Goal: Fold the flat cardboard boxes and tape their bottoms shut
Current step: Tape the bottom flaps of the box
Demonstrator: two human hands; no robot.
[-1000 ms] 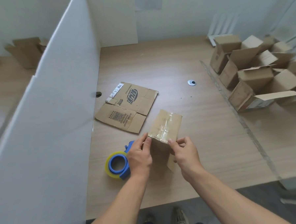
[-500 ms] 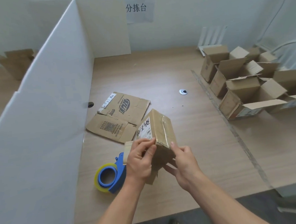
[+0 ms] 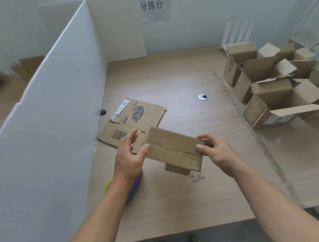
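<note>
Above the worktop (image 3: 177, 203), near its front edge, you hold the folded box (image 3: 175, 149) clear of the surface, taped seam facing up. Your right hand (image 3: 217, 151) pinches its right end, thumb on top and fingers (image 3: 205, 137) curled behind. Your left hand (image 3: 129, 155) is loose: only the thumb touches the left edge, and its fingers are spread apart from the cardboard.

Risk: with one end pinched, the box can pivot or slip out. A flap hangs below, and squeezing could buckle a wall or lift the tape where it looks wrinkled. The tape dispenser (image 3: 134, 185) lies beneath your left forearm, where a lowered wrist may knock it. The flat cardboard (image 3: 136, 120) lies just behind, not yet folded.

Containers: the finished boxes (image 3: 270, 94) at the right edge lie with flaps open, and the visible interiors show nothing inside. The held box's interior is hidden.
</note>
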